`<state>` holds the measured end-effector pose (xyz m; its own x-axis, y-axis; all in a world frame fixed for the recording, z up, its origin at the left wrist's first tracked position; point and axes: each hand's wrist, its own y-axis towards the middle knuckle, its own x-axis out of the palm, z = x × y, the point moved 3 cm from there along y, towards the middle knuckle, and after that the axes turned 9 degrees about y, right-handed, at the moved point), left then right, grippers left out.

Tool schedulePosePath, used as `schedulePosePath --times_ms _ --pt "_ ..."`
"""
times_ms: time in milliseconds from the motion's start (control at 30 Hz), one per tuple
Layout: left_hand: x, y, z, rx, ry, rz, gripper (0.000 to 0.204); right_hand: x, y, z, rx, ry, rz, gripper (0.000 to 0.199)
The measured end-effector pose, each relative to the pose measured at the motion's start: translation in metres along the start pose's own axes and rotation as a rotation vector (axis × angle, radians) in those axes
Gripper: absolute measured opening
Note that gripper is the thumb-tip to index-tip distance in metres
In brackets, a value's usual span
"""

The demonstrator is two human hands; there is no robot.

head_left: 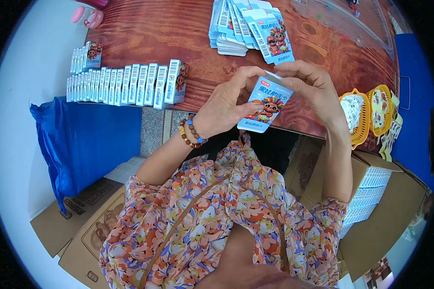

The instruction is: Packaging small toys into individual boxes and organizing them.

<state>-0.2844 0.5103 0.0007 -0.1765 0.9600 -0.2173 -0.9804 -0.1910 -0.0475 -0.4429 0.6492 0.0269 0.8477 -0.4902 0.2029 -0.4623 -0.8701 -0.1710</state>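
A small light-blue printed carton [267, 103] is held up in front of me at the table's near edge. My left hand [231, 98] grips it by its left side, thumb across the printed front. At its top end, the fingers of my right hand [308, 86] pinch a white flap. Whether anything is inside the carton cannot be seen. Beyond my hands lies a pile of flat, unfolded cartons [250, 31] of the same kind. To the left stands a long row of made-up cartons [125, 86], with a few more behind its left end.
Two yellow baskets [354, 139] holding small white and printed pieces stand at the table's right edge. A clear plastic sheet [345, 24] lies at the far right. Below right is an open cardboard box [386, 216] with stacked cartons. A pink-lidded jar [88, 17] sits far left.
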Motion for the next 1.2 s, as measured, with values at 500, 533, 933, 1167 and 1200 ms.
schedulePosePath --times_ms 500,533,933,1167,1200 --pt "0.001 0.001 -0.002 -0.155 0.008 0.041 0.077 0.007 -0.006 -0.004 -0.047 -0.417 0.027 0.025" --pt "0.003 0.002 -0.002 -0.157 0.008 0.044 0.077 0.013 -0.008 -0.008 -0.095 -0.443 0.021 0.027" --pt "0.014 0.0 -0.018 -0.05 -0.098 0.11 0.066 0.009 -0.025 0.013 -0.126 -0.294 0.171 0.036" --pt "0.012 0.005 -0.009 0.01 -0.047 0.073 0.066 0.002 -0.029 0.004 -0.185 -0.259 0.097 0.031" --pt "0.011 0.003 -0.007 0.015 -0.005 0.068 0.066 0.001 -0.029 0.002 -0.183 -0.257 0.097 0.031"
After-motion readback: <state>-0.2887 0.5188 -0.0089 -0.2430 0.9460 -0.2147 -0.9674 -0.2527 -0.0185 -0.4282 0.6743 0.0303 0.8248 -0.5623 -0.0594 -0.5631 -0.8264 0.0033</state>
